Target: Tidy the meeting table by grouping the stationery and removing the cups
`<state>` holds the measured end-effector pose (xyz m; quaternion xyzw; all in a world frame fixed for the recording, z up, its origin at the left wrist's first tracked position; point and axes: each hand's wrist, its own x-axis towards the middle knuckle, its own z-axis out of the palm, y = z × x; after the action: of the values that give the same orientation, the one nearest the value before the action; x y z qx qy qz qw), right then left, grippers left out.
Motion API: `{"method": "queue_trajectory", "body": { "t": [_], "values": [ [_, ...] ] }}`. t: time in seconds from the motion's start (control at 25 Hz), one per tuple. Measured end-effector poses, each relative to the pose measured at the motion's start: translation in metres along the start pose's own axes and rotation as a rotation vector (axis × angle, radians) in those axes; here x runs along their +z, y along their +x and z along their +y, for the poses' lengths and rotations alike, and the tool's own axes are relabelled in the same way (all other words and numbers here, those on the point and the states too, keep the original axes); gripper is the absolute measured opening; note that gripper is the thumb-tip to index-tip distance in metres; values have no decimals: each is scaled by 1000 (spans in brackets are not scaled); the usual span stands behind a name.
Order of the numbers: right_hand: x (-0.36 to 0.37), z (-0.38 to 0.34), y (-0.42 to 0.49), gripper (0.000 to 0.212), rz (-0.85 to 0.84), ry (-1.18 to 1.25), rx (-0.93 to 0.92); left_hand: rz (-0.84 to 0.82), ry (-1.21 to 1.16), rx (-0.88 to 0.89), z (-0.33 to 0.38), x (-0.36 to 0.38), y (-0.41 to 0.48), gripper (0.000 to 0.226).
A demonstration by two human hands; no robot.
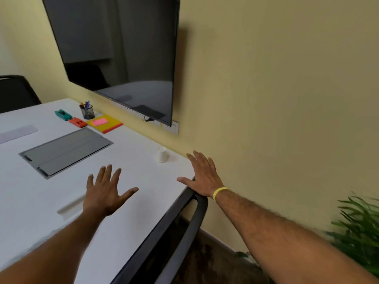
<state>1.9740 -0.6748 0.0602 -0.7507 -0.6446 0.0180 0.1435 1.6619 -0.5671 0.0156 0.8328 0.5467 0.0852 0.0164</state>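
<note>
A small white cup (162, 154) stands on the white meeting table (131, 201) near the wall. Just to its right, my right hand (202, 175) hovers with fingers spread over the table's corner, holding nothing. My left hand (106, 189) is spread flat above the table, nearer to me, also holding nothing. At the far end lie grouped stationery: a teal stapler (63, 114), an orange stapler (78, 122), a black mesh pen holder (87, 111) with pens, and a yellow notepad (105, 123) topped with a pink sticky pad.
A grey cable-box lid (65, 152) is set into the table's middle. A clear ruler (18, 133) lies at the left. A large dark screen (123, 48) hangs on the wall. A black chair back (190, 218) stands at the table's edge; a plant (359, 228) is at the right.
</note>
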Motion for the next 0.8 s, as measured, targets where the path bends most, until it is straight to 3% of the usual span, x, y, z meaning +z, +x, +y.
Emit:
{"method": "queue_trajectory", "body": {
  "t": [0.52, 0.8],
  "values": [
    [156, 71, 258, 104, -212, 214, -96, -102, 40, -359, -26, 77, 77, 107],
    [235, 75, 361, 101, -286, 314, -78, -264, 27, -460, -1, 137, 76, 105]
  ]
}}
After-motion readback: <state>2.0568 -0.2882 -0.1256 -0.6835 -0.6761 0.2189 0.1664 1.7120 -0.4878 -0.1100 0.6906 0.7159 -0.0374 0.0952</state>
